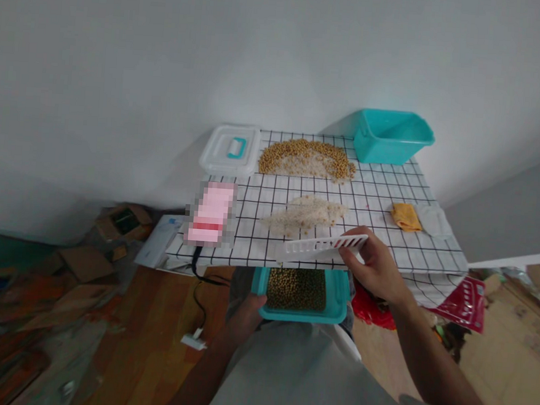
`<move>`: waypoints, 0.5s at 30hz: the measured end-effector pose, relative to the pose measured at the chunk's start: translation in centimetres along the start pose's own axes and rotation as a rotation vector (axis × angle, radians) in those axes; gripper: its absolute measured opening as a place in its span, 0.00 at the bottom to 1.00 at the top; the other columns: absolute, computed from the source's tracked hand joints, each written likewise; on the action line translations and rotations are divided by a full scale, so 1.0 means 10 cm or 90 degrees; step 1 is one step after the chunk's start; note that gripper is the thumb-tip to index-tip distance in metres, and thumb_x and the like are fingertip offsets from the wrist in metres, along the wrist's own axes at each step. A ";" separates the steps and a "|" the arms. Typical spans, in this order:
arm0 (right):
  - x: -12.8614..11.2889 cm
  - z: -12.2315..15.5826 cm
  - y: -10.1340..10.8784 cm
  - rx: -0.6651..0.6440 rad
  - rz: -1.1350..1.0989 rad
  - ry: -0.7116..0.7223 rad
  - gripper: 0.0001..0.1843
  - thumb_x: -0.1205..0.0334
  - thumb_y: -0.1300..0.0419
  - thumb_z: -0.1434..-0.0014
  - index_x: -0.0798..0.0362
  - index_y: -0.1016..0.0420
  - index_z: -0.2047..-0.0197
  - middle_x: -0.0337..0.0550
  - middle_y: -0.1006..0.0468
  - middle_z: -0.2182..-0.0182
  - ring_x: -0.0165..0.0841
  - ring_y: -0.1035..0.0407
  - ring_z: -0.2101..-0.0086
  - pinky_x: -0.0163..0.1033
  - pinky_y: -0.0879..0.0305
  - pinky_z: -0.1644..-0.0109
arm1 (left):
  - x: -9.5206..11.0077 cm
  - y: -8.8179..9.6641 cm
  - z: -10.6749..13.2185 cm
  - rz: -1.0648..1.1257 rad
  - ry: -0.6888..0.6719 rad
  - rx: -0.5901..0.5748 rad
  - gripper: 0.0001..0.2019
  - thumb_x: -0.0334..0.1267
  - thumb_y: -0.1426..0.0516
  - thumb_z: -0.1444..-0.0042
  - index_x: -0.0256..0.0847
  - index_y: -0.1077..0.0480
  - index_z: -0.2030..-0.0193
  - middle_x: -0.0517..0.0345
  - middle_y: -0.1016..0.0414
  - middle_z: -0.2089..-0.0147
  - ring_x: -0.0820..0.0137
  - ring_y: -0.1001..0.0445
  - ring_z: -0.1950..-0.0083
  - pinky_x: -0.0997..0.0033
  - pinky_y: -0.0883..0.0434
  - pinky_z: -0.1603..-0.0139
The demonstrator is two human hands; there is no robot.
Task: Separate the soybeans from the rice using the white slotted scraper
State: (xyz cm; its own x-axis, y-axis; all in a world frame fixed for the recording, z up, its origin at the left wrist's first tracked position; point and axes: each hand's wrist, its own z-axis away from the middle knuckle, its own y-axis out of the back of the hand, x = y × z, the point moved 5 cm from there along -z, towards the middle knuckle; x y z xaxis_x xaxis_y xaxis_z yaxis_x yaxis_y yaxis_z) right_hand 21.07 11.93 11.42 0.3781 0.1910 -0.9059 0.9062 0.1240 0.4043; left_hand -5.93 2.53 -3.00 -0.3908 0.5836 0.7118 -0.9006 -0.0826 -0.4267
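Note:
My left hand (249, 315) grips the left rim of a teal bin (337, 293) held below the table's front edge. Inside the bin lies a mass of yellow-brown beans (296, 289). With my right hand (375, 262) I hold a white slotted plastic piece (315, 246) by its right end, tilted over the front edge of the table, above the bin. Just behind it, a pale grainy heap (308, 214) with a few beans lies on the checked cloth. A larger arc of beans (306, 148) surrounds more pale grains at the back.
A second teal bin (389, 143) stands at the back right of the table (261, 196). At the back left is a clear lid (222, 153) with a teal handle. A pink blurred-out item (211, 214), a cable, and folded yellow (406, 217) and white cloths lie around.

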 end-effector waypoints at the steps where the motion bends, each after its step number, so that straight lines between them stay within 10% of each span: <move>1: -0.01 0.01 0.00 -0.008 -0.005 0.004 0.06 0.59 0.39 0.36 0.47 0.29 0.55 0.42 0.24 0.62 0.37 0.29 0.63 0.43 0.31 0.58 | 0.00 0.00 -0.01 0.002 -0.001 0.002 0.11 0.45 0.34 0.52 0.41 0.24 0.77 0.60 0.22 0.77 0.67 0.28 0.72 0.64 0.30 0.59; 15: 0.17 0.01 0.12 0.055 -0.013 -0.033 0.09 0.55 0.39 0.36 0.47 0.31 0.54 0.41 0.25 0.63 0.37 0.30 0.64 0.42 0.31 0.60 | -0.02 -0.01 0.06 0.055 0.053 0.018 0.08 0.42 0.35 0.49 0.40 0.21 0.72 0.59 0.20 0.75 0.65 0.25 0.69 0.65 0.28 0.57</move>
State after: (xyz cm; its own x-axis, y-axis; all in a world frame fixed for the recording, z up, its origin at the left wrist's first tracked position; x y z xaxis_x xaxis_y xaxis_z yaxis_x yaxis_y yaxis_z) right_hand 22.82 12.32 10.33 0.3667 0.1391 -0.9199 0.9258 0.0433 0.3756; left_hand -5.87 1.93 -2.73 -0.4512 0.6381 0.6239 -0.8696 -0.1572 -0.4681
